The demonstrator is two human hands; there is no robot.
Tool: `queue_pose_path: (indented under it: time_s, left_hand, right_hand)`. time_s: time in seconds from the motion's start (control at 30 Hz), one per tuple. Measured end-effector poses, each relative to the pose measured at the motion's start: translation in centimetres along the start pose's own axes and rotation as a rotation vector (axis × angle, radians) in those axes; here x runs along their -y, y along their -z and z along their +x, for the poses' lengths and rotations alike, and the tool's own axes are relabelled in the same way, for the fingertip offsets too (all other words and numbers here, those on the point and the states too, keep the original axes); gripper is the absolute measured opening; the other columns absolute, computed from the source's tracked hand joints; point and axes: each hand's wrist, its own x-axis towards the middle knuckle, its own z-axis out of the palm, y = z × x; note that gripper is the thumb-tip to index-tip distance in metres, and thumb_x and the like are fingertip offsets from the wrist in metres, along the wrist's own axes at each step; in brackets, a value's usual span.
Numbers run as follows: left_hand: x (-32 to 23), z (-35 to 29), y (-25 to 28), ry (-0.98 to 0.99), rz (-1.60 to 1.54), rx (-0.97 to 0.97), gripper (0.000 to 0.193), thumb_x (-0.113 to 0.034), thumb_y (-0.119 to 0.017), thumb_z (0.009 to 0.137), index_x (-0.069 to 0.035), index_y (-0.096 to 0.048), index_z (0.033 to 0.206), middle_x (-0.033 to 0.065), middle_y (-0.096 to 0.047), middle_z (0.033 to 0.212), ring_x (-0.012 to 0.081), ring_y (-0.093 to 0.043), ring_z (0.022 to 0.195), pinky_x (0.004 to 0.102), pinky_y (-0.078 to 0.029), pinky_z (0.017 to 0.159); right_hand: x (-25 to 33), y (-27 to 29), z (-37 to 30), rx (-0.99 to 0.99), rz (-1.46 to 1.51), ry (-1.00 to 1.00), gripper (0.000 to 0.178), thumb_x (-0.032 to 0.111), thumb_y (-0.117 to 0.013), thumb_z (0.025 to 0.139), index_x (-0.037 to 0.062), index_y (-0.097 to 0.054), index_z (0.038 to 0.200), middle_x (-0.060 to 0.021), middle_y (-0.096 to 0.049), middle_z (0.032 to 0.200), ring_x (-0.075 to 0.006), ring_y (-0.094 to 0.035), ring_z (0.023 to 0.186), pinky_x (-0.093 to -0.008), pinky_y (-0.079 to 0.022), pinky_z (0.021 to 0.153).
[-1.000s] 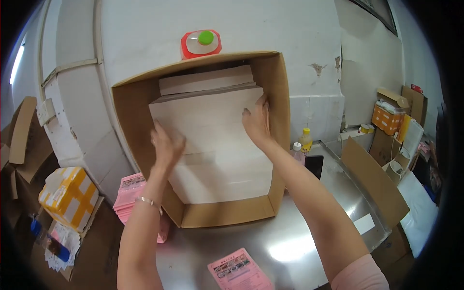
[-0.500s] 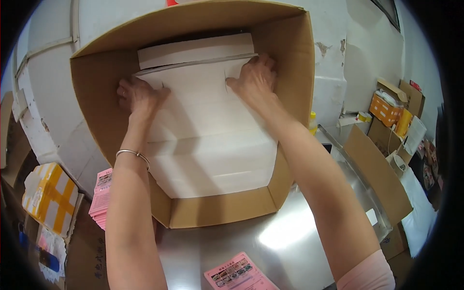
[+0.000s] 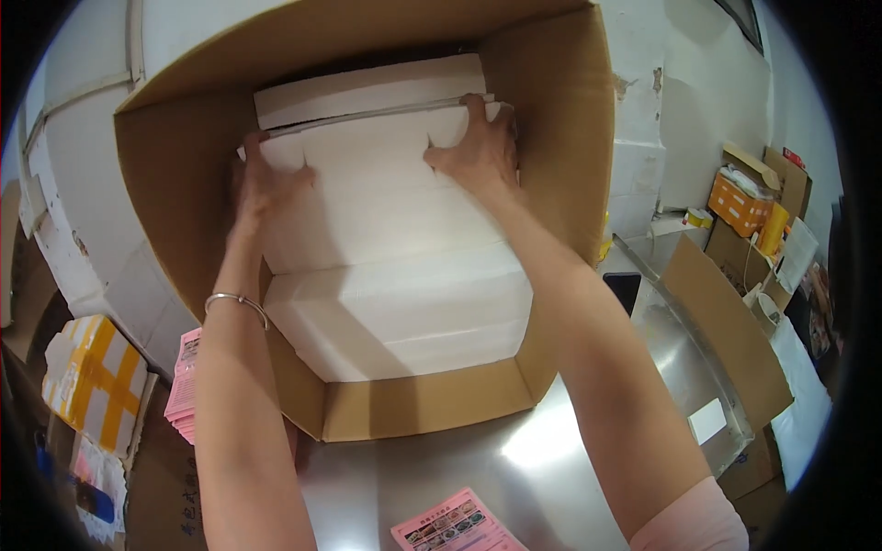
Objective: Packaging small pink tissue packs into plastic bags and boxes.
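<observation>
A large open brown cardboard box (image 3: 551, 110) stands in front of me, holding white box-like blocks. My left hand (image 3: 266, 188) is at the far left corner of the middle white block (image 3: 367, 174), its thumb on the broad face and its fingers over the edge, partly hidden. At the far right corner my right hand (image 3: 478, 151) grips the same block, thumb on the face, fingers hooked over the top edge. Another white block (image 3: 377, 87) lies behind it, and a nearer white block (image 3: 413, 321) rests against the box's near side. Whether they are foam or card I cannot tell.
The box stands on a shiny metal table (image 3: 459, 459). Pink printed leaflets (image 3: 455, 523) lie in front, and a pink stack (image 3: 184, 390) sits at left. A dark phone (image 3: 622, 290) and a white card (image 3: 706, 421) are at right. A yellow-taped white box (image 3: 96, 381) stands far left.
My right fingers have moved onto the block's top edge. The big box appears slightly larger and shifted in view, and a clearer gap line shows between the middle and near white blocks.
</observation>
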Motion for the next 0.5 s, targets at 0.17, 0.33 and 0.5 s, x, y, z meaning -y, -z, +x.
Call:
queue_pose_path:
  time_s: [0.17,0.33,0.5]
  left_hand:
    - [-1.9,-4.7,0.9,-0.050,-0.136,-0.312,0.080,-0.027,-0.079,0.065,-0.007,-0.044,0.135,0.0210,-0.057,0.124,0.0370,-0.056,0.116,0.0467,-0.048,0.096]
    - [-5.8,-11.4,6.4,-0.319,0.065,-0.553,0.076,-0.026,-0.078,0.063,-0.006,-0.050,0.130,0.0243,-0.056,0.120,0.0410,-0.054,0.110,0.0481,-0.046,0.095]
    - [-9.5,-25.8,16.3,-0.071,-0.004,-0.534,0.078,-0.007,-0.077,0.067,-0.003,-0.046,0.140,0.0192,-0.058,0.119,0.0369,-0.059,0.109,0.0468,-0.047,0.099]
  right_hand:
    - [-0.1,0.3,-1.9,-0.176,0.087,0.083,0.084,0.030,-0.078,0.062,0.0113,-0.044,0.137,-0.0325,-0.035,0.134,-0.0516,-0.042,0.124,-0.0512,-0.043,0.102]
    - [-1.3,4.9,-5.6,-0.243,0.202,0.177,0.083,0.026,-0.080,0.060,0.0112,-0.045,0.135,-0.0292,-0.039,0.129,-0.0483,-0.047,0.119,-0.0504,-0.046,0.097]
    - [0.5,11.4,-16.9,-0.116,0.308,0.366,0.090,0.025,-0.083,0.058,0.0099,-0.041,0.137,-0.0262,-0.044,0.117,-0.0469,-0.051,0.107,-0.0482,-0.049,0.092]
